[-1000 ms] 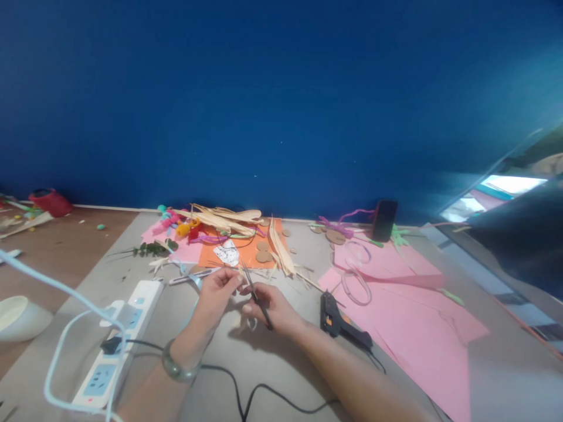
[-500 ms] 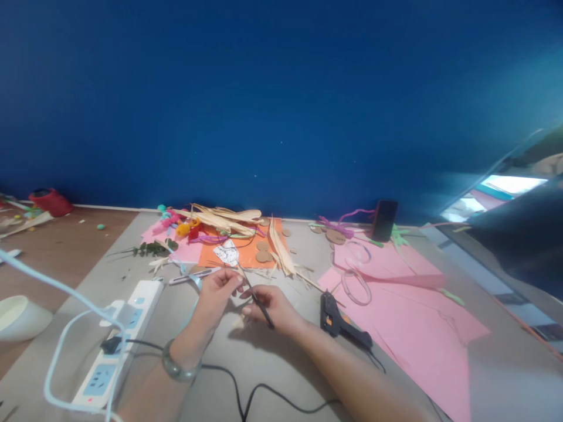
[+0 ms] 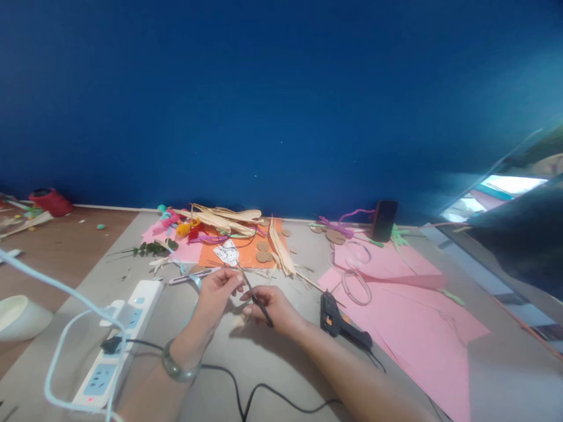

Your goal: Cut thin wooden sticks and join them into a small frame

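Head view, left hand curled, right gripping scissors

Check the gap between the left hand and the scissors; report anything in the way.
Nothing visible stands between the left hand and the upper part of the scissors. Lower down, the right hand, which holds them, partly fills the gap. The glue gun lies clear, to the right.

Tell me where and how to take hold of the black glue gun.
Grip the glue gun by its handle, probably from the right: the handle is a slim bar jutting right and toward the wearer, a cord trailing from its end. The right hand holds scissors.
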The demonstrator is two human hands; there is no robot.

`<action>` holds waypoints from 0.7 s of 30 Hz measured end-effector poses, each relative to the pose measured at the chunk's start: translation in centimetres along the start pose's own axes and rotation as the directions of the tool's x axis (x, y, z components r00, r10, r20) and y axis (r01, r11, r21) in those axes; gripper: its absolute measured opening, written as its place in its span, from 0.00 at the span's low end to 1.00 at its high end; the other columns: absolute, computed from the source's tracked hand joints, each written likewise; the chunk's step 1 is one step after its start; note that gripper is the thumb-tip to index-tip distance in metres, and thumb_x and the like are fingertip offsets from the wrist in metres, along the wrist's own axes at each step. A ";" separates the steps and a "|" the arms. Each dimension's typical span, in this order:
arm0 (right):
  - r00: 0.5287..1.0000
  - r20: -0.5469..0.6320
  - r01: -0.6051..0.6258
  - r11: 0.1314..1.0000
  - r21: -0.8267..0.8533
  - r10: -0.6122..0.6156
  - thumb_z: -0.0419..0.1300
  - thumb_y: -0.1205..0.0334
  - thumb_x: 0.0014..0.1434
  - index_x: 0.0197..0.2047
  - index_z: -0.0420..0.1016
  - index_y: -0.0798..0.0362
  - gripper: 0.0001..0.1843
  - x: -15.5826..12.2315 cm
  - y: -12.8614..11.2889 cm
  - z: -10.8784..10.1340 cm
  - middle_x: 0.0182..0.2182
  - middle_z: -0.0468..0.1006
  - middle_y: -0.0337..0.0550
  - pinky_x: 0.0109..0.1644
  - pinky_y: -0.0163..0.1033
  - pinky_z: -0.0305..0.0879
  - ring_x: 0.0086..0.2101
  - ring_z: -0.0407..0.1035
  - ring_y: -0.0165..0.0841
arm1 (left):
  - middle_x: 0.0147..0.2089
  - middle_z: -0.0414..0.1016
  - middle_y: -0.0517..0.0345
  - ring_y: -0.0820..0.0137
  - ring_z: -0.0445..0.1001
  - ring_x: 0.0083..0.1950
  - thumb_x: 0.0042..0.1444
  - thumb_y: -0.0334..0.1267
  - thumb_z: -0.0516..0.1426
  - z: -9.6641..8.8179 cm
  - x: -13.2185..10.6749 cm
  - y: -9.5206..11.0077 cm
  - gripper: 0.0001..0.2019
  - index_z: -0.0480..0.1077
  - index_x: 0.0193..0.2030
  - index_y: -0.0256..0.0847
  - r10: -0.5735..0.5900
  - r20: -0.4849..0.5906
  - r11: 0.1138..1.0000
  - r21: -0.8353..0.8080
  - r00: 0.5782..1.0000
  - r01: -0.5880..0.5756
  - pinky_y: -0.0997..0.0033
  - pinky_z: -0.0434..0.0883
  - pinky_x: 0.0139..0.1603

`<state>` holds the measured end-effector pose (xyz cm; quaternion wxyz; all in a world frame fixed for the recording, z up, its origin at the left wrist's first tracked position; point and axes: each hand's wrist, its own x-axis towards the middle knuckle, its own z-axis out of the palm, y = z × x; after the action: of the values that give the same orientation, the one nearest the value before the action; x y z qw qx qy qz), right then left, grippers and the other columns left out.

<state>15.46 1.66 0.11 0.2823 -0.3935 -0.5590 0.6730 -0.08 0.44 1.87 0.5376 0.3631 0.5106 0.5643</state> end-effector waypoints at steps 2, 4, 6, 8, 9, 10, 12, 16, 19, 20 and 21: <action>1.000 0.000 0.011 1.000 -0.010 -0.011 0.70 0.51 0.40 0.33 0.75 0.57 0.21 0.0 0.0 0.0 0.14 0.67 0.32 0.19 0.30 0.53 0.15 0.57 0.23 | 0.20 0.71 0.62 0.76 0.65 0.23 0.44 0.38 0.63 0.0 0.0 0.0 0.07 0.71 0.24 0.37 0.003 0.003 1.000 0.002 1.000 -0.003 0.76 0.62 0.28; 1.000 -0.019 0.012 1.000 -0.004 -0.013 0.69 0.50 0.41 0.33 0.75 0.57 0.20 0.1 0.0 0.0 0.13 0.65 0.31 0.18 0.29 0.51 0.15 0.56 0.23 | 0.20 0.71 0.62 0.76 0.66 0.23 0.44 0.38 0.63 0.0 0.0 0.1 0.07 0.71 0.24 0.37 -0.008 0.007 1.000 0.002 1.000 0.008 0.77 0.63 0.28; 0.997 -0.075 0.026 0.999 0.025 -0.024 0.68 0.49 0.42 0.33 0.73 0.57 0.21 0.1 -0.1 -0.1 0.13 0.65 0.31 0.18 0.30 0.51 0.14 0.56 0.23 | 0.20 0.72 0.62 0.76 0.66 0.24 0.44 0.38 0.62 0.1 0.0 0.2 0.07 0.70 0.24 0.37 -0.026 0.018 1.000 0.000 1.000 0.026 0.77 0.63 0.28; 0.986 -0.152 0.077 0.995 0.061 -0.067 0.69 0.50 0.42 0.35 0.72 0.56 0.22 0.2 -0.4 -0.2 0.16 0.67 0.32 0.19 0.30 0.53 0.16 0.57 0.23 | 0.21 0.72 0.61 0.76 0.67 0.23 0.45 0.38 0.62 0.1 -0.1 0.1 0.08 0.69 0.25 0.37 -0.063 0.056 0.998 0.004 0.996 0.063 0.77 0.63 0.27; 0.977 -0.190 0.113 0.991 0.078 -0.096 0.70 0.52 0.41 0.36 0.71 0.56 0.22 0.2 -0.6 -0.3 0.18 0.69 0.33 0.21 0.30 0.55 0.17 0.59 0.23 | 0.21 0.72 0.62 0.77 0.66 0.22 0.45 0.38 0.62 0.1 -0.2 -0.1 0.08 0.68 0.25 0.37 -0.090 0.086 0.996 0.011 0.992 0.089 0.77 0.62 0.26; 0.967 -0.222 0.146 0.985 0.092 -0.123 0.70 0.54 0.41 0.38 0.70 0.55 0.23 0.2 -0.8 -0.4 0.20 0.71 0.34 0.23 0.31 0.57 0.19 0.61 0.24 | 0.20 0.71 0.62 0.77 0.66 0.22 0.45 0.38 0.62 0.2 -0.2 -0.3 0.08 0.67 0.25 0.38 -0.118 0.121 0.993 0.024 0.986 0.115 0.78 0.62 0.25; 0.952 -0.263 0.195 0.974 0.116 -0.159 0.70 0.56 0.41 0.40 0.69 0.54 0.24 0.1 -1.1 -0.7 0.23 0.74 0.36 0.26 0.32 0.59 0.22 0.65 0.27 | 0.19 0.69 0.64 0.78 0.65 0.20 0.45 0.37 0.62 0.3 -0.4 -0.9 0.08 0.67 0.25 0.38 -0.164 0.186 0.986 0.063 0.969 0.155 0.78 0.61 0.23; 0.944 -0.288 0.209 0.968 0.136 -0.163 0.70 0.58 0.43 0.40 0.68 0.53 0.22 0.0 -1.3 -0.9 0.24 0.74 0.37 0.28 0.33 0.60 0.24 0.66 0.28 | 0.20 0.68 0.64 0.77 0.65 0.20 0.45 0.37 0.62 0.6 -0.5 -2.0 0.08 0.67 0.25 0.39 -0.159 0.249 0.981 0.150 0.956 0.124 0.77 0.61 0.23; 0.946 -0.287 0.191 0.974 0.119 -0.151 0.69 0.59 0.42 0.41 0.69 0.54 0.22 0.0 -1.1 -1.0 0.24 0.74 0.36 0.27 0.32 0.58 0.23 0.65 0.27 | 0.22 0.70 0.62 0.75 0.67 0.23 0.44 0.37 0.62 0.4 -0.2 -1.9 0.07 0.68 0.25 0.38 -0.125 0.238 0.973 0.222 0.963 0.071 0.76 0.62 0.25; 0.945 -0.293 0.185 0.976 0.114 -0.145 0.69 0.60 0.42 0.41 0.69 0.55 0.22 0.1 -1.0 -1.1 0.24 0.73 0.36 0.27 0.32 0.58 0.23 0.64 0.26 | 0.23 0.71 0.62 0.75 0.67 0.24 0.44 0.36 0.62 0.2 -0.1 -1.7 0.07 0.69 0.26 0.38 -0.113 0.222 0.969 0.240 0.968 0.058 0.76 0.62 0.25; 0.943 -0.301 0.179 0.978 0.108 -0.139 0.69 0.60 0.42 0.41 0.69 0.55 0.22 0.2 -0.9 -1.1 0.24 0.73 0.36 0.26 0.32 0.57 0.22 0.64 0.26 | 0.23 0.71 0.62 0.75 0.67 0.24 0.43 0.35 0.62 0.1 0.1 -1.5 0.06 0.69 0.26 0.37 -0.100 0.205 0.966 0.254 0.974 0.046 0.76 0.62 0.26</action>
<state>16.25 2.55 0.83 0.4409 -0.4222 -0.4948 0.6186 0.36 0.37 0.42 0.5609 0.4672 0.5288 0.4330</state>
